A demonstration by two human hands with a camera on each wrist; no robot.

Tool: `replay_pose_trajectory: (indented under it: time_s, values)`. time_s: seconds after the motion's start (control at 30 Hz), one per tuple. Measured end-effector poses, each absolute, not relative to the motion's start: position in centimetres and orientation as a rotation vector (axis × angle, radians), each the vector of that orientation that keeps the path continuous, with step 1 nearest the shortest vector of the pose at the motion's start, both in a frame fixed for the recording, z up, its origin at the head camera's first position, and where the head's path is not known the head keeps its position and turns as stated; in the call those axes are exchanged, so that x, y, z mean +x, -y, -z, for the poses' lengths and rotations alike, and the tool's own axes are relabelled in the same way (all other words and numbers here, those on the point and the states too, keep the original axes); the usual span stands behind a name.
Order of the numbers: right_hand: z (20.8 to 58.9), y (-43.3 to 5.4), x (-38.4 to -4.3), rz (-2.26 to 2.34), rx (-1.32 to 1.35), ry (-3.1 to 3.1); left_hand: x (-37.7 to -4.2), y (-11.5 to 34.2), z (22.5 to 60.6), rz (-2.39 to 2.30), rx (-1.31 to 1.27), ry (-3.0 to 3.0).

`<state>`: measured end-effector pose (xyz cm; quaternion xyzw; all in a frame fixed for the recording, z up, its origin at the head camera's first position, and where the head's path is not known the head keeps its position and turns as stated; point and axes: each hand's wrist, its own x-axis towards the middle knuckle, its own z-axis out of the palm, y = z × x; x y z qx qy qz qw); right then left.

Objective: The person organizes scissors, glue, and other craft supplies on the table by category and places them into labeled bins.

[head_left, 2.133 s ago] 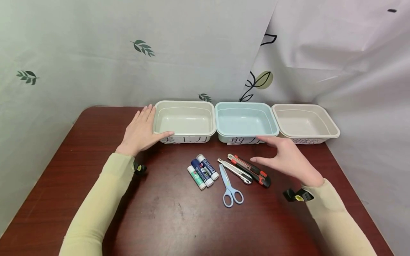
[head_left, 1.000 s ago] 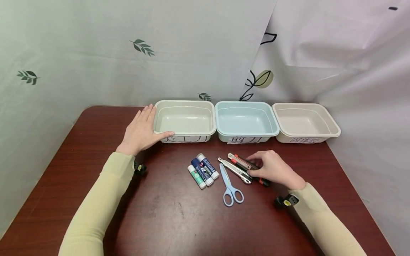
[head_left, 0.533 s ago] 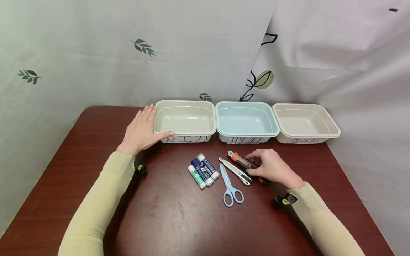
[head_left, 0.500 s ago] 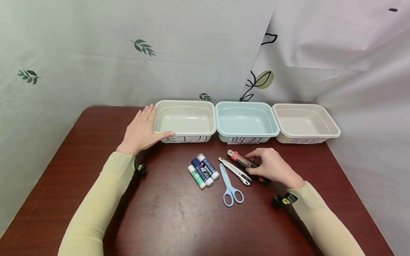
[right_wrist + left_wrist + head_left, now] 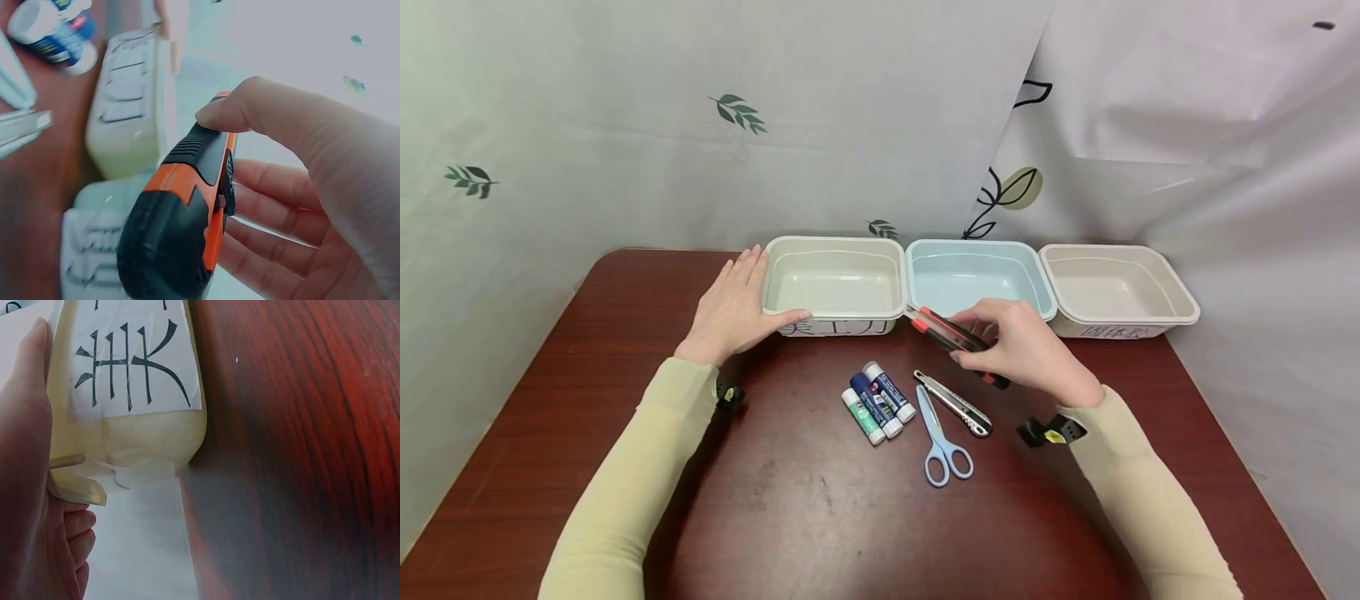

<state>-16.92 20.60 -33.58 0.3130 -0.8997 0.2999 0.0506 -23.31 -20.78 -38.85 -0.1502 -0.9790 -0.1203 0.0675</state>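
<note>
My right hand pinches a black-and-red utility knife between thumb and fingers, raised above the table before the blue bin. Its tip points left, by the pale green bin's right front corner. In the right wrist view the thumb presses on the ribbed grip of the utility knife. My left hand lies against the left end of the pale green bin, fingers straight along its side, thumb over the front rim. Below the raised knife lie a silver utility knife and blue scissors.
Three glue sticks, two blue and one green, lie together left of the scissors. A beige bin ends the row at the right. Paper labels with handwriting are stuck on the bins' fronts. A white patterned curtain hangs behind the table.
My right hand came down over the black-and-red utility knife, took hold of it, then lifted it up and forward toward the bins. The left hand has stayed at the pale green bin.
</note>
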Motion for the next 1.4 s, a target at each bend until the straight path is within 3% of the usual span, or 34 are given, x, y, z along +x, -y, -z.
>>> replay_pose_trajectory:
  time_s: [0.73, 0.93, 1.4]
  values:
    - [31.0, -11.9, -24.0, -1.131, 1.044, 2.575, -23.3, 20.8, 38.6, 0.366, -0.436, 2.956]
    - [32.3, -9.3, -26.4, -1.22, 1.011, 2.634, -23.3, 20.8, 38.6, 0.375, -0.427, 2.961]
    - [34.2, -5.4, -29.5, -0.862, 1.088, 2.914, -23.4, 20.8, 38.8, 0.332, -0.447, 2.955]
